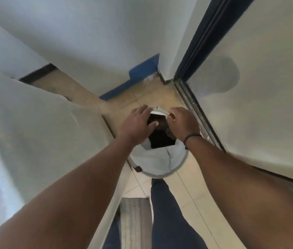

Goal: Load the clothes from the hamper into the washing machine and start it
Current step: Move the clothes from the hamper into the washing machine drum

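In the head view, a round white hamper (pixel 160 162) is seen from above on the tiled floor (pixel 192 178), set in a narrow gap between a pale appliance body (pixel 43 126) on the left and a dark-framed sliding door (pixel 192 56) on the right. The hamper is lined with white fabric, and dark clothes (pixel 162 139) are seen lying inside it. The left hand (pixel 138 121) is held over the hamper's far left rim with the fingers spread and nearly straight; nothing is gripped by it. The right hand (pixel 181 123) is held over the far right rim with the fingers curled downward; whether the white liner edge or the clothes are pinched cannot be told. A dark band (pixel 192 137) is worn on the right wrist. Blue trim (pixel 133 81) is seen along the wall's base beyond the hamper.
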